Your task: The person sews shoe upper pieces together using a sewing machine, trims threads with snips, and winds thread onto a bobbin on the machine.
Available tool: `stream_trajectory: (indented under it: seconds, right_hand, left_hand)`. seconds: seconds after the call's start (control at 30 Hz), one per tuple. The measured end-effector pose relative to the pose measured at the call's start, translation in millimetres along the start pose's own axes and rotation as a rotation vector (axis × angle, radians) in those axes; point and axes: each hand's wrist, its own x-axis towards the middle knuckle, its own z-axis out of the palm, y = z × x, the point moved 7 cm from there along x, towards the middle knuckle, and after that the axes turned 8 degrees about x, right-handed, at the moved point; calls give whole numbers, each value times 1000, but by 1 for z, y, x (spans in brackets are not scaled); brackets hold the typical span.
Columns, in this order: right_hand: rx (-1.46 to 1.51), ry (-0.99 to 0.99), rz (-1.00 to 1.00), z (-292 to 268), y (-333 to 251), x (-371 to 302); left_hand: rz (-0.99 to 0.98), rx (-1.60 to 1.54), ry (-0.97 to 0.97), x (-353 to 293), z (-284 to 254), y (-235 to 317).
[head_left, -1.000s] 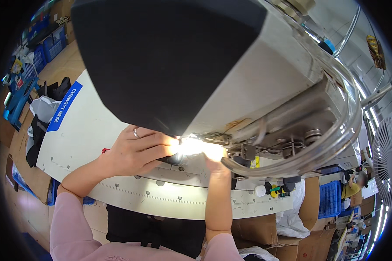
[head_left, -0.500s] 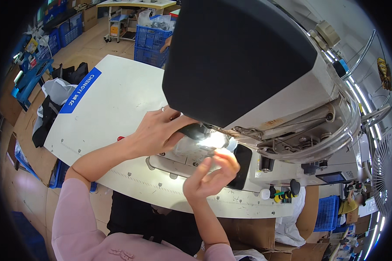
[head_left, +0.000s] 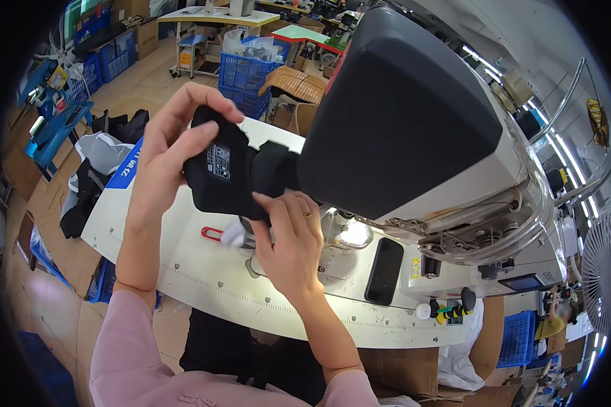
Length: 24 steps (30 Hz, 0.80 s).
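A black fabric piece (head_left: pixel 214 183) with a white printed patch is raised above the sewing table, left of the sewing machine. My left hand (head_left: pixel 163 152) grips its upper left part, thumb on the front and fingers behind the top edge. At its lower right edge, my right hand (head_left: pixel 288 234) pinches the cloth with bent fingers. More of the black cloth extends right toward the machine head, where its end is hidden. The sewing machine (head_left: pixel 400 115) has its lamp shining on the needle area, just right of my right hand.
A black phone (head_left: pixel 385 271) lies on the white table (head_left: pixel 204 271) right of the needle area. A red-handled tool (head_left: pixel 212 233) rests below the fabric. Blue crates (head_left: pixel 248 71) stand beyond the table, and dark and grey cloth (head_left: pixel 91 169) is piled at the left.
Both hands have left the needle area, moving up and left. The black fabric, mostly hidden before, is now lifted between them. The view has shifted slightly, showing more of the room behind.
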Motion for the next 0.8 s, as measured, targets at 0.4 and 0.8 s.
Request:
stream_trajectory:
  seconds: [0.4, 0.8]
  right_hand:
    - [541, -149, 731, -68, 17, -70]
    - [545, 321, 812, -68, 71, -99]
  left_hand:
    - [-196, 83, -590, -38, 94, -35]
    - [429, 333, -392, -25, 146, -73]
